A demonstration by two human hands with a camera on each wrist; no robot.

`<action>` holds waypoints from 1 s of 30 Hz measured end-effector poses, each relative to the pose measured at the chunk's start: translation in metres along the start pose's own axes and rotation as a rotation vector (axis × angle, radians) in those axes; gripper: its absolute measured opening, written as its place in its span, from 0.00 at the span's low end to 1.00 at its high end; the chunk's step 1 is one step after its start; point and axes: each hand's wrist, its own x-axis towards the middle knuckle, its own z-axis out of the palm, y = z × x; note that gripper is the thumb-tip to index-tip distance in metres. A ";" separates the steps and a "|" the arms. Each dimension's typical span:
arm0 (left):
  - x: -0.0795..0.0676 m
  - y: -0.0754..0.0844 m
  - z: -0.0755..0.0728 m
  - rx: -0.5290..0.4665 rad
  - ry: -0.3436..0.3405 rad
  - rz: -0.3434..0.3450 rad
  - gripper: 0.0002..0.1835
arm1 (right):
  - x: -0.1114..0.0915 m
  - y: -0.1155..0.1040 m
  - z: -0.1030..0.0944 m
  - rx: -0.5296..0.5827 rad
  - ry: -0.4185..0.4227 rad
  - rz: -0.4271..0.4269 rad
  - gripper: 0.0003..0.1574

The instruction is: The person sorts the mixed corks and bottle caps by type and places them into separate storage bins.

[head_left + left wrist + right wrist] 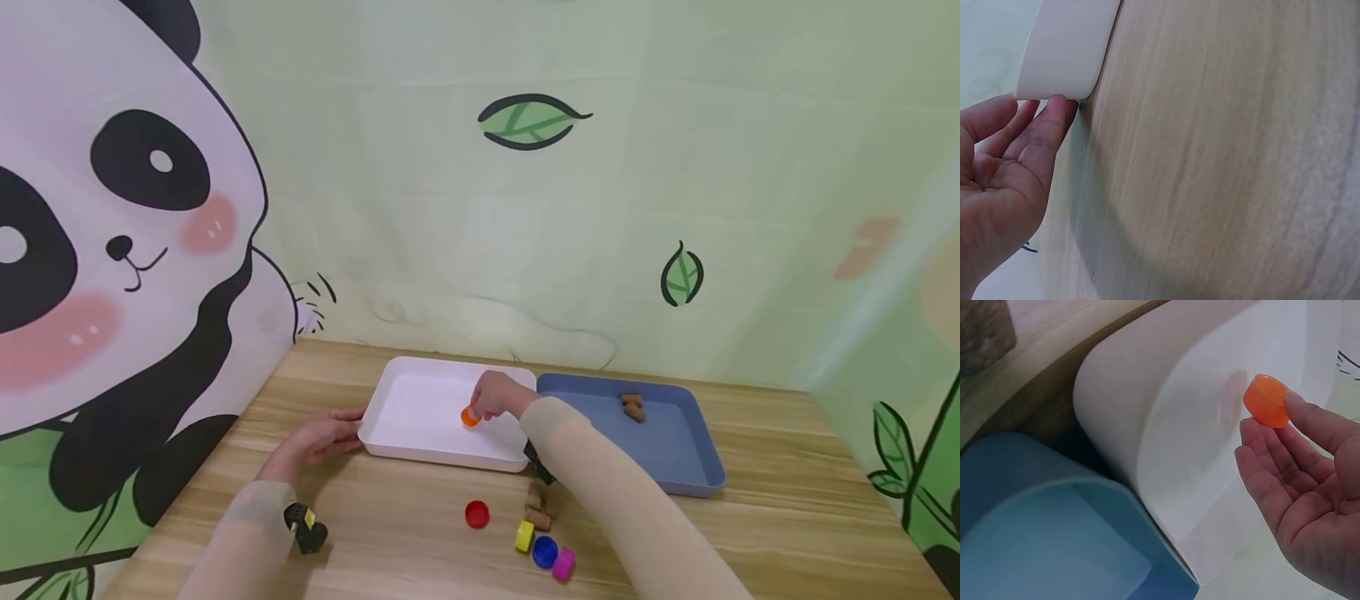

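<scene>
My right hand point(498, 395) pinches an orange bottle cap point(1266, 401) between thumb and fingers, over the right part of the white tray point(420, 400). In the right wrist view the thumb presses one side of the cap, and the other fingers point(1266, 478) lie below it. At the tray's left end, my left hand point(327, 435) touches the outer wall with its fingertips. The left wrist view has those fingers point(1044, 137) nearly straight against the white wall, thumb alongside. The cap's contact with the tray floor cannot be made out.
A blue tray point(600, 408) stands against the white one on the right, with several corks point(633, 408) inside. In front lie a red cap point(477, 514), more corks point(537, 518), a yellow cap point(524, 536), a blue cap point(545, 552) and a magenta cap point(563, 565). A printed wall backs the table.
</scene>
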 end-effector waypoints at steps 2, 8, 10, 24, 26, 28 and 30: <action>0.000 0.000 0.000 -0.005 0.001 0.001 0.29 | -0.001 0.000 0.000 -0.004 -0.004 0.002 0.10; -0.002 0.001 0.001 0.007 0.005 0.002 0.29 | -0.002 -0.002 -0.001 0.003 -0.033 -0.001 0.09; -0.002 0.001 0.001 0.015 0.009 -0.004 0.29 | -0.002 -0.001 0.000 0.007 -0.039 -0.009 0.09; -0.004 -0.002 0.000 -0.008 0.015 -0.011 0.30 | -0.001 -0.003 0.000 -0.007 -0.074 -0.006 0.10; -0.004 -0.003 0.000 -0.004 0.010 -0.007 0.30 | -0.001 -0.003 0.000 -0.008 -0.084 -0.004 0.11; -0.003 -0.004 -0.001 0.006 0.000 0.002 0.30 | -0.002 -0.003 -0.001 -0.009 -0.091 0.001 0.12; -0.001 -0.004 -0.001 0.018 -0.014 0.014 0.30 | -0.003 -0.003 -0.004 -0.014 -0.094 0.011 0.13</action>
